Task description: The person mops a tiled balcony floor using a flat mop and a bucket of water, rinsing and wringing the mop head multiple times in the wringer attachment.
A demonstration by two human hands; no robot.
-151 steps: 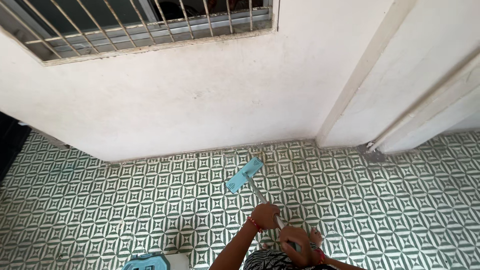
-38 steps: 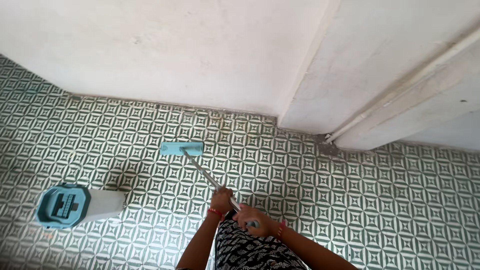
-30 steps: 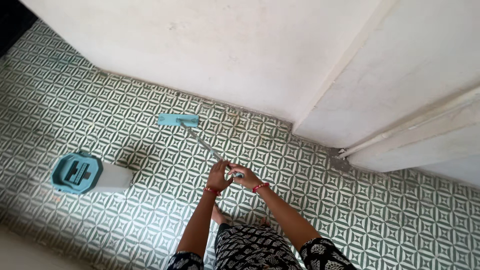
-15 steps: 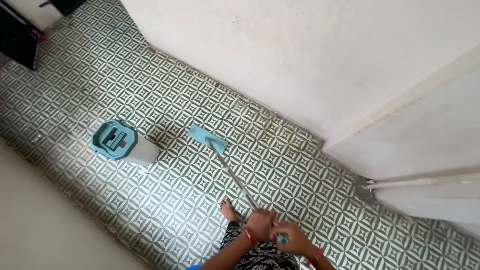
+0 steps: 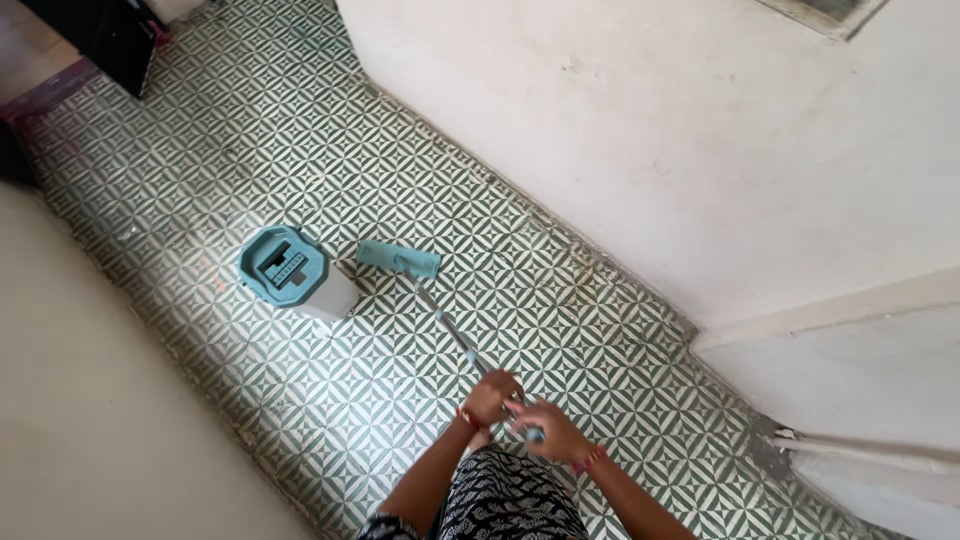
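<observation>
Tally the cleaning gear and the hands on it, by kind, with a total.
Flat mop, teal head, handle held by both hands: 1
Mop bucket, teal top, white body: 1
Hands on the mop handle, left hand and right hand: 2
Total: 4

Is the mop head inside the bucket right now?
No, the mop head lies flat on the tiled floor beside the bucket.

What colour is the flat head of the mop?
The mop head is light teal, matching the bucket top beside it. The head camera shows it clearly against the green-and-white tiled floor.
</observation>
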